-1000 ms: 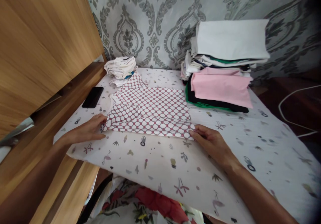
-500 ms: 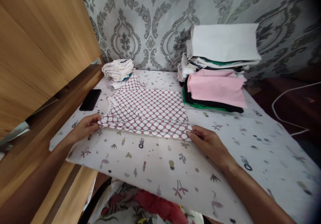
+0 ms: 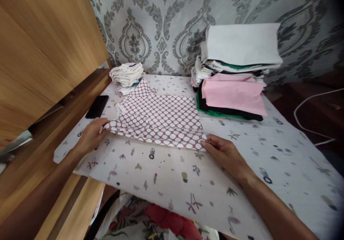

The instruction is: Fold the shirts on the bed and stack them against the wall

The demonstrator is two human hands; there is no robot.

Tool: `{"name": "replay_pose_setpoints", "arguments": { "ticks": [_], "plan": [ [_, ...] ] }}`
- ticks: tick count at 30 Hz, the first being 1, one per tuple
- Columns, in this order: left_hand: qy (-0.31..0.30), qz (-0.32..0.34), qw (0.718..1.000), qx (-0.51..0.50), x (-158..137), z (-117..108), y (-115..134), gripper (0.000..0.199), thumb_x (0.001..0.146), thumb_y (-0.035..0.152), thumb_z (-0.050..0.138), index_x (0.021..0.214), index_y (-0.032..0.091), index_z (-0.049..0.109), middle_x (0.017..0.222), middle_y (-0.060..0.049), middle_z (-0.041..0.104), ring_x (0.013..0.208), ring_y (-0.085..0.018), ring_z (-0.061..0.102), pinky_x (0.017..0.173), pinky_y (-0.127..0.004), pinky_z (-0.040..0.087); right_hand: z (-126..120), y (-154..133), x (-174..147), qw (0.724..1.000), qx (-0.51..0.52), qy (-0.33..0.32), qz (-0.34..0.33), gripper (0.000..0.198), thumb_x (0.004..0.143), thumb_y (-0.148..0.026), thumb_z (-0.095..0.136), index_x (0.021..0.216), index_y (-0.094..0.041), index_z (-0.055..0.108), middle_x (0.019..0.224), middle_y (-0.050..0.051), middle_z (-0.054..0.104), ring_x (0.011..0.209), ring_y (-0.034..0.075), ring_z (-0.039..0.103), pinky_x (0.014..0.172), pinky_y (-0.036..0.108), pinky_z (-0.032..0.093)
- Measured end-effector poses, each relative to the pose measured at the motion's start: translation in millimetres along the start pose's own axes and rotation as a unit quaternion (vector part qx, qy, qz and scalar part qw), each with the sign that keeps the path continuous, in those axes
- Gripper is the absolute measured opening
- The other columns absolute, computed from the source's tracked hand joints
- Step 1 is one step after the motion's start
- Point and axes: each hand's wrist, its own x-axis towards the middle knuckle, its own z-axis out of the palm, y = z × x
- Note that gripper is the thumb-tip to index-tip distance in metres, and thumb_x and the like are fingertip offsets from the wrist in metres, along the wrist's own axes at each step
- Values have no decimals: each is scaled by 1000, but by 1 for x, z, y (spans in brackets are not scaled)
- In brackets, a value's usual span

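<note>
A white shirt with a red lattice print (image 3: 166, 114) lies on the cloth-covered table (image 3: 161, 172), its near side folded over in a long strip. My left hand (image 3: 93, 134) pinches the near left corner of the shirt. At the opposite end, my right hand (image 3: 223, 154) grips the near right corner between thumb and fingers. The near edge is drawn straight between both hands. One sleeve of the shirt points away toward the wall.
A dark phone (image 3: 97, 106) lies left of the shirt. Behind it sits a small pile of folded whitish clothes (image 3: 127, 74). Pink folded fabric (image 3: 233, 93) tops a pile at right, before a taller stack with white cloth (image 3: 243, 44). Wooden furniture (image 3: 48, 43) borders the left.
My left hand has shifted slightly away from me and lifted its corner a little. The right hand stays nearly in place, still gripping the shirt.
</note>
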Motion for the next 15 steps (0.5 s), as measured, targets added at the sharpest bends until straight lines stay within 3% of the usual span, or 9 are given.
{"name": "replay_pose_setpoints", "arguments": {
  "ticks": [5, 8, 12, 15],
  "plan": [
    [-74, -39, 991, -107, 0, 5, -13, 10, 70, 29, 45, 64, 21, 48, 61, 3, 48, 62, -15, 45, 57, -25, 34, -1, -1, -1, 1000, 1, -1, 1, 46, 72, -66, 71, 67, -21, 60, 61, -1, 57, 58, 15, 48, 53, 27, 40],
    [-114, -54, 981, -145, -1, 6, -20, 12, 67, 31, 46, 61, 21, 50, 59, 2, 53, 60, -15, 48, 59, -25, 39, -1, -3, -2, 1000, 0, 1, 5, 48, 73, -68, 68, 66, -21, 59, 59, -1, 55, 56, 14, 46, 52, 26, 39],
    [-129, -84, 975, -160, 2, 1, -26, 26, 72, 40, 49, 78, 21, 65, 72, -2, 69, 72, -20, 62, 72, -30, 49, 0, -5, -2, 1000, -12, 5, 12, 52, 73, -71, 65, 65, -21, 57, 59, -1, 52, 56, 13, 43, 52, 26, 37],
    [-100, -103, 982, -122, 13, -2, -24, 37, 79, 52, 50, 87, 21, 68, 75, -3, 73, 76, -23, 65, 73, -31, 49, 1, -6, 3, 998, -61, 22, 6, 54, 77, -72, 60, 62, -21, 53, 57, -2, 48, 56, 14, 41, 52, 27, 34]
  ]
}}
